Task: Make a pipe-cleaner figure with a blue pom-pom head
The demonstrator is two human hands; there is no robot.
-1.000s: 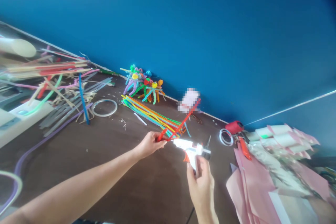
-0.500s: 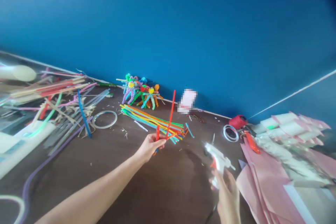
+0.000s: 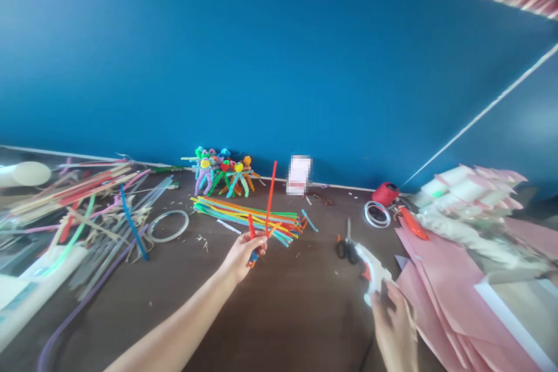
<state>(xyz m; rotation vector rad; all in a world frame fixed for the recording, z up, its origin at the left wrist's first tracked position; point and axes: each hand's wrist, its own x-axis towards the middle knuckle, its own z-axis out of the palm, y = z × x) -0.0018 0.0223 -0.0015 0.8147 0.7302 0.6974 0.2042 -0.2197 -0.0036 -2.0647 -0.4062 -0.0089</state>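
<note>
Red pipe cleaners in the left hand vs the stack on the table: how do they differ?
The red pipe cleaners stand upright in the left hand, while the stack of pipe cleaners lies flat on the table. The held ones are few and mainly red; the stack is many and multicoloured. Both are thin, straight chenille stems.

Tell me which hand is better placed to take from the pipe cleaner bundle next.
Left, probably: the left hand sits just below the pipe cleaner bundle, though it grips the red pipe cleaner. The right hand is farther off, holding the white glue gun.
</note>
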